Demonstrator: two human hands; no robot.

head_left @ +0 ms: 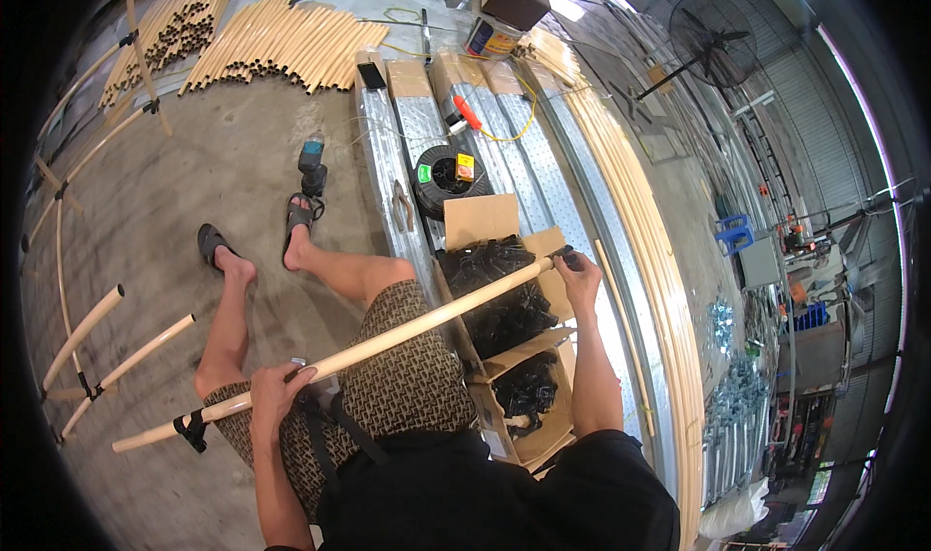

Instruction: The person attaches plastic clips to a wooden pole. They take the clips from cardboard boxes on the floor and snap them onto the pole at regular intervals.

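A long tan pipe point(427, 323) lies slantwise across my lap, its right end higher in the view. My left hand point(275, 401) is closed round its lower part, with a small grey thing by the fingertips that I cannot make out. A black clamp fitting point(191, 431) sits on the pipe near its left end. At the other end, my right hand point(580, 281) pinches a black fitting point(562, 254); the fingers partly hide it. Beneath that end, an open carton point(480, 219) holds black plastic-wrapped parts point(490, 294). A smaller carton point(493, 437) beside it holds more black parts.
Long metal profiles point(427, 124) lie on my right, bearing a black spool point(433, 200), pliers point(402, 208) and a red-handled tool point(465, 113). A cordless drill point(311, 168) rests near my foot. Tan pipe bundles point(281, 42) lie ahead; a jointed pipe frame point(95, 392) stands left.
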